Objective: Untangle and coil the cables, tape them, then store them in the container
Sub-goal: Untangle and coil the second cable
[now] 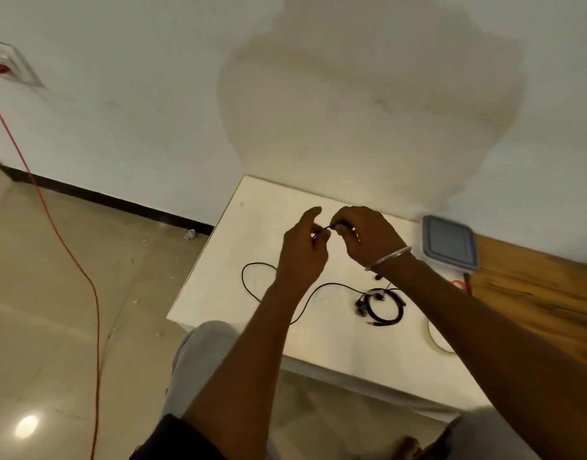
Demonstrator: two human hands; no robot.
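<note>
Both hands are raised above the white table. The left hand and right hand each pinch one thin black cable between thumb and fingertips; its slack loops on the tabletop. A coiled cable lies nearby, and the lidded container sits at the far edge.

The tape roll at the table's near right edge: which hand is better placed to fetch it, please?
Probably the right hand: the tape roll lies beneath its forearm, while the left hand is farther away.
</note>
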